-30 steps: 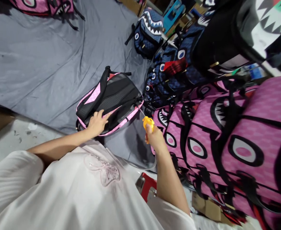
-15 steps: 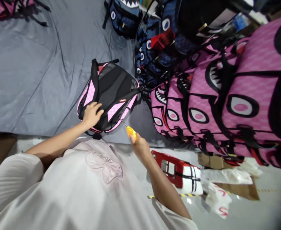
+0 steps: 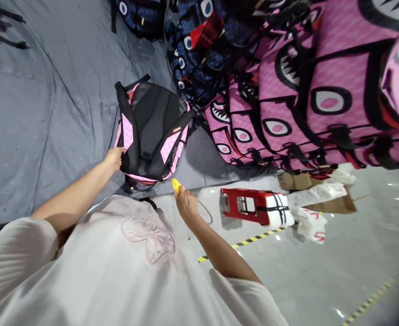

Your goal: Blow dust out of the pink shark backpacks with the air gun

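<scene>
Left hand [image 3: 114, 158] grips the pink-and-black backpack [image 3: 155, 115] at its left, right hand [image 3: 187, 203] a yellow-handled tool [image 3: 175, 184]. Probably soft, light; shoulder straps [image 3: 127, 129] suit lifting.

The black-and-pink fabric backpack [image 3: 151, 129] lies on the grey-draped bench [image 3: 22, 113], its black back panel facing up, shoulder straps with pink patches running down both sides. The slim yellow-handled tool [image 3: 175, 184] slants, its thin shaft reaching the backpack's lower right edge; contact is unclear.
</scene>
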`<state>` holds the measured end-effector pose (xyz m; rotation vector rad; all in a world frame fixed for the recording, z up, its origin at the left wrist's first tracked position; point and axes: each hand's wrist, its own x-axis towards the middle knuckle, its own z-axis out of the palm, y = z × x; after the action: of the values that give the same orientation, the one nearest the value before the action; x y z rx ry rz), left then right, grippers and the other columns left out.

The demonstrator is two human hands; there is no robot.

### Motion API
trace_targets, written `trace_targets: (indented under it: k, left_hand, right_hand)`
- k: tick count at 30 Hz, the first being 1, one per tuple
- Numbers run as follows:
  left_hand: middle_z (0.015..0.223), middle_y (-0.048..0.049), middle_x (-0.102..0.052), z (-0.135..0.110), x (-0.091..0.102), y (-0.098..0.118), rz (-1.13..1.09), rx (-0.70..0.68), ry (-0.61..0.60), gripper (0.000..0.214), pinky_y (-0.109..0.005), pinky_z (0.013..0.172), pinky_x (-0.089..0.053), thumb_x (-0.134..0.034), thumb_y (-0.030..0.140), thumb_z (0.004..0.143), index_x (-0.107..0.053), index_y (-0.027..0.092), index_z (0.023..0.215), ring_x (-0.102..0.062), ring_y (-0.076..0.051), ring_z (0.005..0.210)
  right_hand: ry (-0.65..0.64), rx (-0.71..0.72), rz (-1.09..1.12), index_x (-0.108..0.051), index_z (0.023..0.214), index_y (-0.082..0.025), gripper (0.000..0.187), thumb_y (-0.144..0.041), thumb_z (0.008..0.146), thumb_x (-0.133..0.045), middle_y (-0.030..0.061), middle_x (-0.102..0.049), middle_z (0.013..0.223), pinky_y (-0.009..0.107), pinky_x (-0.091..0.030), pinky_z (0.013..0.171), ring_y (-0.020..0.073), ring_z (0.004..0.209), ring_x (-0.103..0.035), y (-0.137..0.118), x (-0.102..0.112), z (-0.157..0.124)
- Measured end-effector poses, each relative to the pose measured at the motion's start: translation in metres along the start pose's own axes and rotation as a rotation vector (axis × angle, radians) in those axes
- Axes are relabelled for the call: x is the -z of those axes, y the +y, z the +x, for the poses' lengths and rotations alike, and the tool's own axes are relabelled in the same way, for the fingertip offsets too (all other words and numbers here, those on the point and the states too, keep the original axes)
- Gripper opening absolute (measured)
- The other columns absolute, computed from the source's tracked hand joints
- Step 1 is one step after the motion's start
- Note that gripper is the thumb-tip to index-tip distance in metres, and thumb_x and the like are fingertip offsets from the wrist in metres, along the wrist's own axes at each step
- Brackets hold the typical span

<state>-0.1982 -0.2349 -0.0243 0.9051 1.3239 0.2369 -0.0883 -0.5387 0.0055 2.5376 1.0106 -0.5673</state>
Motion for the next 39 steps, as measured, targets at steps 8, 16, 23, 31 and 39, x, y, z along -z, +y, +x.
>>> trace_targets:
  k: [8,16,23,31,39]
  left_hand:
    - [0.066,-0.0053,-0.066,0.006,0.004,0.012,-0.392,0.268,-0.185,0.010,-0.035,0.073,-0.061,-0.055,0.018,0.089,-0.062,0.013,0.085,-0.069,-0.020,0.065]
    - [0.089,-0.0190,-0.076,0.022,-0.009,0.009,-0.548,0.317,-0.438,0.048,-0.052,0.088,-0.059,-0.047,0.042,0.098,-0.067,0.004,0.117,-0.075,-0.032,0.085]
    - [0.093,-0.0195,-0.076,0.024,-0.010,0.004,-0.579,0.286,-0.477,0.047,-0.051,0.095,-0.056,-0.047,0.037,0.099,-0.064,0.002,0.125,-0.075,-0.032,0.091]
    - [0.111,-0.0198,-0.074,0.008,0.013,-0.006,-0.640,0.149,-0.618,0.054,-0.054,0.103,-0.050,-0.053,0.047,0.095,-0.061,0.009,0.132,-0.069,-0.034,0.110]
    - [0.120,-0.0242,-0.070,0.013,0.014,-0.012,-0.665,0.143,-0.796,0.069,-0.057,0.106,-0.046,-0.052,0.059,0.092,-0.057,0.006,0.137,-0.064,-0.039,0.120]
  right_hand:
    - [0.167,0.031,0.021,-0.057,0.113,-0.010,0.035,-0.040,0.104,-0.043,0.0170,-0.069,0.093,0.031,-0.046,0.071,0.0255,0.084,-0.068,-0.012,-0.043,0.044]
    - [0.148,-0.032,0.132,-0.055,0.113,-0.010,0.036,-0.041,0.106,-0.037,0.0181,-0.069,0.096,0.030,-0.044,0.068,0.0243,0.083,-0.068,-0.020,-0.047,0.058]
    - [0.107,-0.110,0.199,-0.051,0.112,-0.012,0.028,-0.038,0.106,-0.039,0.0130,-0.071,0.098,0.026,-0.039,0.068,0.0204,0.085,-0.069,-0.024,-0.052,0.056]
    - [0.065,-0.121,0.162,-0.054,0.110,-0.012,0.032,-0.041,0.106,-0.040,0.0142,-0.071,0.096,0.028,-0.037,0.068,0.0217,0.084,-0.069,-0.012,-0.038,0.055]
    - [0.054,-0.162,0.170,-0.050,0.109,-0.015,0.028,-0.040,0.105,-0.041,0.0117,-0.071,0.091,0.026,-0.029,0.059,0.0201,0.079,-0.068,-0.004,-0.035,0.037]
